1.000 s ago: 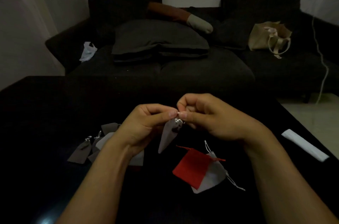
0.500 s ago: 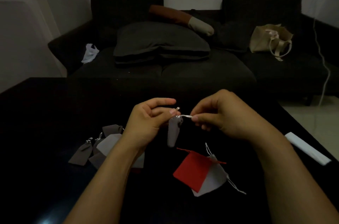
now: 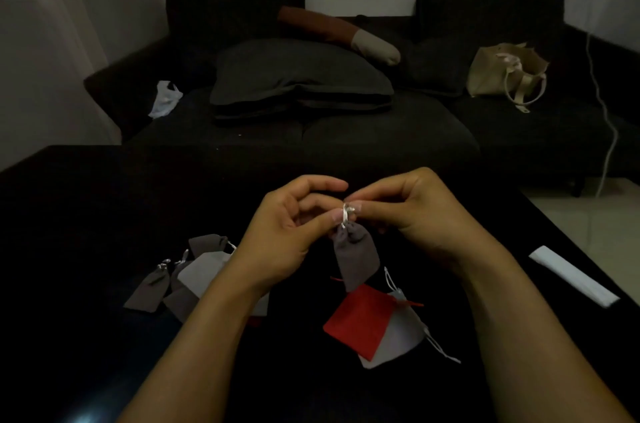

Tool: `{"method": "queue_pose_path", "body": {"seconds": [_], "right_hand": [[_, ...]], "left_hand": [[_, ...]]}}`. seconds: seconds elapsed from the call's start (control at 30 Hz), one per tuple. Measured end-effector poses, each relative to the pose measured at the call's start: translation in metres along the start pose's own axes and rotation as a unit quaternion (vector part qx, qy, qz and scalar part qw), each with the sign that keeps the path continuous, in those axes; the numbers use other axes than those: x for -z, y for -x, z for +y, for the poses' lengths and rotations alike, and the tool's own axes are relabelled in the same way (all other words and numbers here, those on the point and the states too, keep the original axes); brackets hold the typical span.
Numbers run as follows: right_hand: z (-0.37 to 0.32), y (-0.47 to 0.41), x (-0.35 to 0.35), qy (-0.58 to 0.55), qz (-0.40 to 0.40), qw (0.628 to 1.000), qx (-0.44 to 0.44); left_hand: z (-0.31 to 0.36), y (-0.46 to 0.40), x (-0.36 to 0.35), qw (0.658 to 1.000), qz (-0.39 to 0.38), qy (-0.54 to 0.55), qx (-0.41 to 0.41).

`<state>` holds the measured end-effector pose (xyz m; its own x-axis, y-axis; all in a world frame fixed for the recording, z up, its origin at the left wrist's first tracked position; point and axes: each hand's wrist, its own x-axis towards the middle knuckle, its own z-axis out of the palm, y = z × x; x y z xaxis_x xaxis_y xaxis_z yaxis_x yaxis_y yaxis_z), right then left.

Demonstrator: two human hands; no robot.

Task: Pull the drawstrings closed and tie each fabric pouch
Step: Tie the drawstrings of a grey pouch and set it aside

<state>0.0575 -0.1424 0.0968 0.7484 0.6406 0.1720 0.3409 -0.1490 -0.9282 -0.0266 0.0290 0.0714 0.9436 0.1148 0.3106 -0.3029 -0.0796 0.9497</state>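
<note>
Both the left hand point(image 3: 284, 235) and right hand point(image 3: 408, 215) pinch the drawstring point(image 3: 344, 216) of a cinched grey pouch point(image 3: 356, 258); finished-looking pouches point(image 3: 194, 277) lie at eight o'clock, while the red pouch point(image 3: 356, 322) and white pouch point(image 3: 398, 343) at six o'clock seem untied.

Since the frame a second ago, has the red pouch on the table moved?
No. The red pouch lies flat on the white pouch, overlapping it as before, right of the grey pouch pile; only the camera shifted.

Hands' grip point(image 3: 346, 213) back together above grey pouch point(image 3: 356, 256).
</note>
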Motion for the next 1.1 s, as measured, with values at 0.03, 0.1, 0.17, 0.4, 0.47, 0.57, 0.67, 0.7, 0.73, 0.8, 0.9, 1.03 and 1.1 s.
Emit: {"method": "queue_pose_path", "body": {"seconds": [0.03, 0.1, 0.17, 0.4, 0.47, 0.57, 0.67, 0.7, 0.73, 0.8, 0.9, 1.03, 1.1], "right_hand": [[0.000, 0.000, -0.001, -0.035, 0.017, 0.999, -0.016], [0.001, -0.002, -0.003, -0.068, 0.038, 0.996, -0.038], [0.002, -0.002, -0.006, -0.084, 0.046, 0.994, -0.049], [0.009, -0.005, -0.009, -0.108, 0.059, 0.990, -0.063], [0.011, -0.006, -0.010, -0.123, 0.049, 0.989, -0.070], [0.014, -0.007, -0.010, -0.145, 0.031, 0.986, -0.077], [0.016, -0.008, -0.012, -0.165, 0.041, 0.983, -0.076], [0.016, -0.009, -0.012, -0.170, 0.046, 0.981, -0.077], [0.017, -0.009, -0.013, -0.171, 0.048, 0.981, -0.082], [0.019, -0.009, -0.013, -0.162, 0.042, 0.982, -0.091], [0.020, -0.010, -0.014, -0.144, 0.021, 0.985, -0.093], [0.019, -0.011, -0.014, -0.095, 0.022, 0.992, -0.078], [0.018, -0.010, -0.013, -0.084, 0.021, 0.994, -0.066]], "left_hand": [[0.000, 0.000, -0.001, 1.000, 0.011, 0.002, -0.004], [-0.001, -0.001, -0.005, 0.999, 0.036, -0.003, -0.014], [-0.003, -0.001, -0.010, 0.997, 0.060, -0.036, -0.027], [-0.012, -0.004, -0.019, 0.978, 0.147, -0.136, -0.060], [-0.013, -0.005, -0.021, 0.970, 0.170, -0.164, -0.055], [-0.014, -0.004, -0.022, 0.951, 0.193, -0.231, -0.065], [-0.013, -0.003, -0.023, 0.931, 0.202, -0.292, -0.088], [-0.013, -0.003, -0.023, 0.924, 0.202, -0.310, -0.100], [-0.013, -0.003, -0.023, 0.919, 0.201, -0.320, -0.110], [-0.013, -0.003, -0.023, 0.916, 0.197, -0.327, -0.126], [-0.014, -0.003, -0.020, 0.915, 0.193, -0.328, -0.134], [-0.014, -0.002, -0.019, 0.928, 0.188, -0.299, -0.119], [-0.014, -0.002, -0.019, 0.932, 0.186, -0.288, -0.115]]}}
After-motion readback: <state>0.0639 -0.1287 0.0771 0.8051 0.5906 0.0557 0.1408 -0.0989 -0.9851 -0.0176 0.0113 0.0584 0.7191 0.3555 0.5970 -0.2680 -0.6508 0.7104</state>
